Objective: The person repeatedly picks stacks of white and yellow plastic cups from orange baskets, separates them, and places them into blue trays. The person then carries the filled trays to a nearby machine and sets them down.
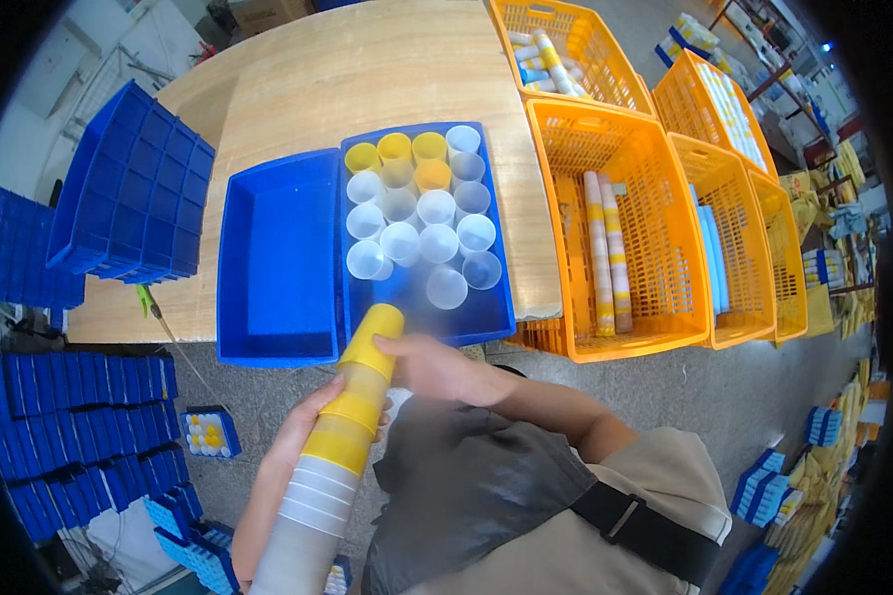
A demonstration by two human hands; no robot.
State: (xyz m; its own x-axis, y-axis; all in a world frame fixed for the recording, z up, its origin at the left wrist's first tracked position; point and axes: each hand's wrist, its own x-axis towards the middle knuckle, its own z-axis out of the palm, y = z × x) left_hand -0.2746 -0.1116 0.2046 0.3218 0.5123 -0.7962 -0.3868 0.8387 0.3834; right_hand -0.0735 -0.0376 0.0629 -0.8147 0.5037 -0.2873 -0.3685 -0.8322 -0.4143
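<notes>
A long stack of nested plastic cups [330, 483], yellow toward its top and white or clear lower down, slants up in front of my body. My left hand [302, 417] is wrapped round the stack's upper middle. At the top, my right hand [435, 369] grips the end yellow cup [373, 335] with the thumb on its side; its other fingers are partly hidden behind the stack. Just beyond, a blue tray [498, 312] bears rows of upright cups, mostly clear or white with several yellow ones at the far side.
A second blue tray [280, 253] adjoins it on the left of the wooden table [298, 84]. Stacked blue trays [139, 188] stand at the table's left. Orange crates [556, 223] line the right side, some with cup stacks [605, 253] inside. More blue trays [79, 397] sit lower left.
</notes>
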